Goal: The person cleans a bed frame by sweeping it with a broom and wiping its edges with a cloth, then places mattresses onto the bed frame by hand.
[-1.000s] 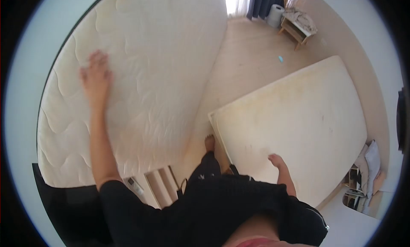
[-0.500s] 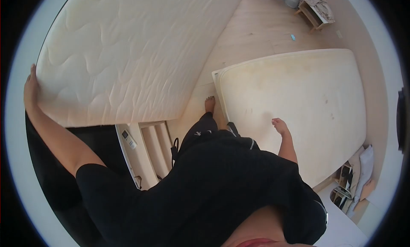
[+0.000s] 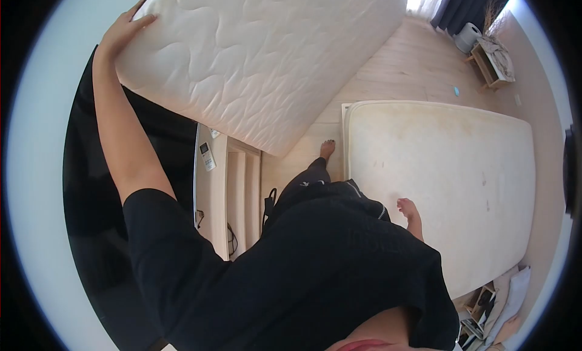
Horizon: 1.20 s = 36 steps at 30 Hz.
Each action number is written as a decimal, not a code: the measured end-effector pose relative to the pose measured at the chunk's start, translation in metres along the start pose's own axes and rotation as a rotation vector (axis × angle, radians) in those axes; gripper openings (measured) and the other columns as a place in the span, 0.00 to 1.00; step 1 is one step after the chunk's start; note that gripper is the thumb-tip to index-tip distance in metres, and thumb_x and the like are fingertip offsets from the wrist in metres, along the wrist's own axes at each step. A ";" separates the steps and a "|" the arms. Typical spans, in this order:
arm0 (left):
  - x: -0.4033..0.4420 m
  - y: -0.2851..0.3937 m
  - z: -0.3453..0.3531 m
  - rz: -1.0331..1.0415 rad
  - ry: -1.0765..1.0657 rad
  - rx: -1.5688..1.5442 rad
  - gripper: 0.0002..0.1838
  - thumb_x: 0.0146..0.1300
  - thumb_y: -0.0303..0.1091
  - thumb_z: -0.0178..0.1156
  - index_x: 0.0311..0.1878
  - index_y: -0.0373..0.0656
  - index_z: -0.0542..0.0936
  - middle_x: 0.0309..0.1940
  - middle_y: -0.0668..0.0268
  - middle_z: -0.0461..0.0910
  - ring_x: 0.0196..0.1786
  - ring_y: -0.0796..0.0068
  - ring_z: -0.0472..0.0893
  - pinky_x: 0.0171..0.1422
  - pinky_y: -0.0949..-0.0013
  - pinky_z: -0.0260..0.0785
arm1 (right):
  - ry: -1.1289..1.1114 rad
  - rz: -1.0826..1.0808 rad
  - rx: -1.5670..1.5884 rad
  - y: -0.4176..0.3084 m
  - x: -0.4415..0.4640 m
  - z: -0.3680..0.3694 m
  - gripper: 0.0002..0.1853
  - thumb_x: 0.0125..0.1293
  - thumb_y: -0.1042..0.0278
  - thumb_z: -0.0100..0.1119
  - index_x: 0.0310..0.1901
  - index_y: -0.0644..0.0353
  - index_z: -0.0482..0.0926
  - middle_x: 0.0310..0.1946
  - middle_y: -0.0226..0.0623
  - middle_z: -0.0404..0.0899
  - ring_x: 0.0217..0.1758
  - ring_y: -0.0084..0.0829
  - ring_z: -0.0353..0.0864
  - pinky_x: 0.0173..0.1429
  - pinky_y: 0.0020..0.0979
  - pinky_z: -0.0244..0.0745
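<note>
A white quilted mattress (image 3: 267, 54) stands tilted at upper left, close to a large black TV screen (image 3: 133, 229). My left hand (image 3: 124, 30) is stretched out to its far upper edge, with the thumb on the quilted face and the other fingers round the edge. My right hand (image 3: 407, 206) hangs in front of my body, above a second, stained off-white mattress (image 3: 442, 169) at right. Its fingers are loosely bent and apart, with nothing in them.
A wooden TV cabinet (image 3: 242, 169) with a remote control (image 3: 207, 155) on it stands at left. My bare foot (image 3: 327, 148) is on the wooden floor (image 3: 418, 66) between the mattresses. At back right are a small wooden table (image 3: 490, 66) and a grey cylinder (image 3: 468, 38). Pillows (image 3: 506, 302) lie at lower right.
The quilted mattress has shifted away from me, uncovering more of the TV and cabinet. My left arm has reached further forward with it. My right hand still hangs over the other mattress.
</note>
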<state>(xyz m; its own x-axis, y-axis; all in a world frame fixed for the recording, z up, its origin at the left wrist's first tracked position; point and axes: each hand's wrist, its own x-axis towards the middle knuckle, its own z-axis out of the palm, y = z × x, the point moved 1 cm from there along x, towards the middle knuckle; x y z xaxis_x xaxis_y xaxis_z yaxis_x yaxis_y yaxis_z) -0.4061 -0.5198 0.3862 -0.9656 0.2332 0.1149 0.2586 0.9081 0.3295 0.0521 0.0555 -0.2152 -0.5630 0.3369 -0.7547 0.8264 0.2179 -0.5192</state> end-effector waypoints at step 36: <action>-0.182 0.085 0.040 0.514 0.269 -0.242 0.26 0.56 0.41 0.58 0.59 0.49 0.73 0.60 0.52 0.67 0.58 0.53 0.71 0.59 0.62 0.64 | 0.129 -1.116 0.353 -0.542 -0.313 0.110 0.46 0.61 0.29 0.41 0.72 0.49 0.41 0.72 0.43 0.37 0.73 0.47 0.46 0.70 0.45 0.50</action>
<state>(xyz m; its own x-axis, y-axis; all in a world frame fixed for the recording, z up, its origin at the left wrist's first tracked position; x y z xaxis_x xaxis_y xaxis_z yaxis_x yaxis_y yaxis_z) -0.2098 -0.4716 0.3560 -0.6837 0.4952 0.5361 0.7173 0.5912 0.3687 -0.2205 -0.2693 0.2583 -0.9507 0.2149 0.2235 -0.1832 0.1922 -0.9641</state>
